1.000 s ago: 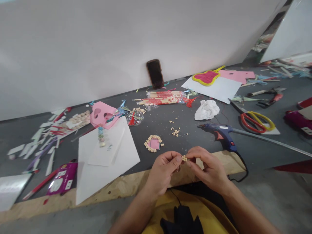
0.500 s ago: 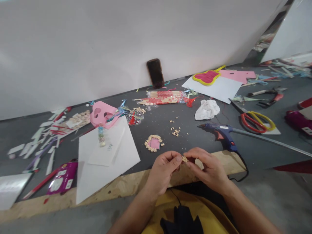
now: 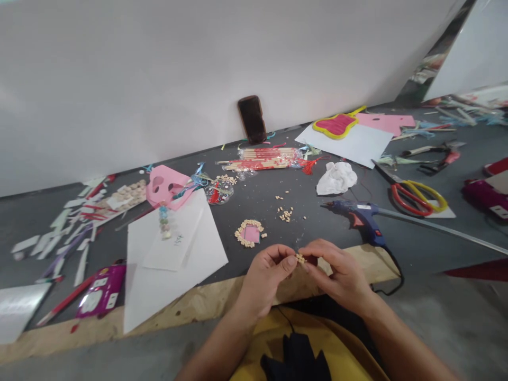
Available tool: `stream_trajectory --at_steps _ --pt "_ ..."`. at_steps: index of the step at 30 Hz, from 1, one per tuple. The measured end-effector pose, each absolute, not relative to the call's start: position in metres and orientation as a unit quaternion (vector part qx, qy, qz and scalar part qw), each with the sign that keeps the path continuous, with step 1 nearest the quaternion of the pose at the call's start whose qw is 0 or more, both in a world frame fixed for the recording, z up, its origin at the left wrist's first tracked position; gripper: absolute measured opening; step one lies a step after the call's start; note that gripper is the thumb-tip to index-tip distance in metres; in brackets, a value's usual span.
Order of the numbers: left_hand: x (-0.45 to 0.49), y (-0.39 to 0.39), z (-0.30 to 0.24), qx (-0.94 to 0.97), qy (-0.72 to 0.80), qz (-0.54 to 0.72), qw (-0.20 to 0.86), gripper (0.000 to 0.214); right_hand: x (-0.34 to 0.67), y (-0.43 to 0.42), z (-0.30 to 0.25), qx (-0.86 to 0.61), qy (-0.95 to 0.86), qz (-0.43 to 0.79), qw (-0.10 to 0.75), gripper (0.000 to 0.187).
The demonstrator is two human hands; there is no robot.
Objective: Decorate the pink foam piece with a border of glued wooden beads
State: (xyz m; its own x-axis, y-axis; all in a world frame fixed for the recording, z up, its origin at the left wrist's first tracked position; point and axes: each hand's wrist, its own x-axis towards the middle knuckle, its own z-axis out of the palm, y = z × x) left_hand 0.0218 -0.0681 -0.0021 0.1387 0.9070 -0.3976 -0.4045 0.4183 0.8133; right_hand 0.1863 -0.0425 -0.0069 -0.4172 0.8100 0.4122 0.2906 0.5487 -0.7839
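Between both hands, at the table's near edge, is a small cluster of pale wooden beads (image 3: 300, 259). My left hand (image 3: 270, 275) pinches its left side between thumb and fingers. The fingertips of my right hand (image 3: 335, 272) close on its right side. Just beyond lies a ring of similar beads around a pink square piece (image 3: 251, 234). Loose pale beads (image 3: 285, 214) are scattered on the dark table past my hands. To the right of them rests a blue glue gun (image 3: 363, 214) with a long clear stick out of its back.
Red-and-yellow scissors (image 3: 413, 196), pliers (image 3: 440, 156) and a crumpled white cloth (image 3: 337, 178) lie to the right. Packed sticks (image 3: 265, 159) and a phone (image 3: 253, 119) leaning on the wall are at the back. White sheets (image 3: 174, 259) and a pink mask (image 3: 166, 186) lie left.
Both hands stay in nearly the same place, still holding the bead cluster, with only slight finger movement. The objects on the table have not moved.
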Motion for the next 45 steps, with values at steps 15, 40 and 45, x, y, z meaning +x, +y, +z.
stream_trajectory --at_steps 15,40,45 --pt "0.0189 -0.0698 -0.0068 0.280 0.479 0.479 0.681 0.025 0.1863 -0.0428 -0.0083 -0.367 -0.767 0.329 0.412 0.016" --pt "0.0196 -0.0725 -0.0060 0.375 0.523 0.457 0.615 0.023 0.1887 -0.0453 -0.0102 -0.362 -0.750 0.378 0.405 0.019" --pt "0.0179 -0.0711 -0.0064 0.388 0.536 0.462 0.590 0.025 0.1856 -0.0444 -0.0079 -0.383 -0.749 0.370 0.393 0.014"
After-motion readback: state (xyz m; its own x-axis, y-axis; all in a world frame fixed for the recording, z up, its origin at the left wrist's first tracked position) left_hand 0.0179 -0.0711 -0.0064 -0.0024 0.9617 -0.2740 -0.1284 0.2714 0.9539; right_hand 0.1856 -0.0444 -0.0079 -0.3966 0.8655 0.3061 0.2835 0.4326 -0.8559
